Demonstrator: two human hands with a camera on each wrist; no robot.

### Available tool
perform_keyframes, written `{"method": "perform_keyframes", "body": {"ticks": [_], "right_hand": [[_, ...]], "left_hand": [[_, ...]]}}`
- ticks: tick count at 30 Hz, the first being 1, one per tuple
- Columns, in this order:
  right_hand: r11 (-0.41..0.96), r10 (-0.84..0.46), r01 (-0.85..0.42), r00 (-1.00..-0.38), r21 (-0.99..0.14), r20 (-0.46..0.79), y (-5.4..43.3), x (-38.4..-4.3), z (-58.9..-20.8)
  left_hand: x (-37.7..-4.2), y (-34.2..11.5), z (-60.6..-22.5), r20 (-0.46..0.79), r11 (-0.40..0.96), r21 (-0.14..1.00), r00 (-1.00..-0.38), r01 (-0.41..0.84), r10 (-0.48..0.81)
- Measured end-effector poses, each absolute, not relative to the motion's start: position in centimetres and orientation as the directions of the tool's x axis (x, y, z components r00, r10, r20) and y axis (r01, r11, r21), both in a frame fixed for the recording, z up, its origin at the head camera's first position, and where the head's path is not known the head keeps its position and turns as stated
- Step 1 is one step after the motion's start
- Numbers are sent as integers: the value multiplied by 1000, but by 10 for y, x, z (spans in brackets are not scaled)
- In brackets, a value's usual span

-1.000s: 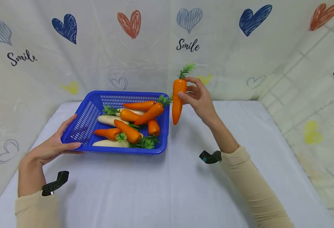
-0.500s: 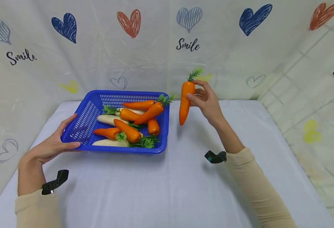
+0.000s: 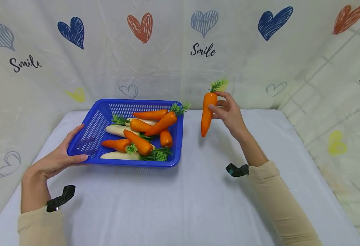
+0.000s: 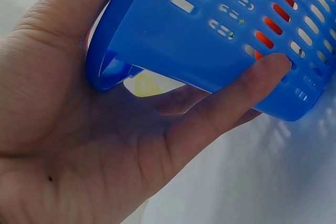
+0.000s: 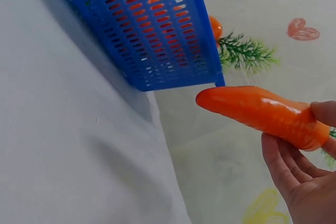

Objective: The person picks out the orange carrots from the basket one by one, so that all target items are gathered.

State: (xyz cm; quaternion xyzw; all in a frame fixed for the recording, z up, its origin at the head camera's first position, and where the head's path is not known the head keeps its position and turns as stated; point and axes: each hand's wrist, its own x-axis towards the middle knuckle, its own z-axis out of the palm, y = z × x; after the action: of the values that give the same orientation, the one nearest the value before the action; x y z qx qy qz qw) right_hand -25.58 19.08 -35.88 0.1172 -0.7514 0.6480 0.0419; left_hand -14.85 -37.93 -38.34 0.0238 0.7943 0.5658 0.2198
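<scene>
My right hand (image 3: 229,114) pinches an orange carrot (image 3: 209,112) between thumb and fingers, its green leafy top up and its tip pointing down. The carrot hangs above the table, to the right of the blue plastic basket (image 3: 130,163) and apart from it. My left hand (image 3: 55,159) grips the basket's left front corner, thumb along the rim. In the left wrist view, a fingertip (image 4: 273,69) lies against the slotted wall. Inside the basket lie several carrots (image 3: 138,141) and several white radishes (image 3: 119,155). One carrot's leaves (image 3: 180,108) stick out over the right rim.
A white cloth covers the table (image 3: 180,205). Behind it hangs a pale curtain (image 3: 164,68) printed with hearts and "Smile". Each wrist wears a black camera; the left camera (image 3: 61,198) and right camera (image 3: 237,169) sit near the beige sleeves (image 3: 278,198).
My right hand has moved right and slightly down with the carrot, away from the basket's right rim. The left hand and the basket have stayed in place.
</scene>
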Motion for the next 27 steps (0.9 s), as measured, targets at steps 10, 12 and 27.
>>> {"method": "perform_keyframes", "body": {"ticks": [10,12,27], "right_hand": [[155,-149,-191,-974,-969,169,198,-261,-371],[157,-155,-182,-975,-971,158,199,-263,-374],[222,-195,-87,-980,-971,43,198,-272,-408]], "left_hand": [[-148,-378,-383,-341,381,896,-901,-226,267],[-147,-377,-383,-341,382,896,-902,-226,265],[-147,-378,-385,-333,367,903,-902,-222,274]]}}
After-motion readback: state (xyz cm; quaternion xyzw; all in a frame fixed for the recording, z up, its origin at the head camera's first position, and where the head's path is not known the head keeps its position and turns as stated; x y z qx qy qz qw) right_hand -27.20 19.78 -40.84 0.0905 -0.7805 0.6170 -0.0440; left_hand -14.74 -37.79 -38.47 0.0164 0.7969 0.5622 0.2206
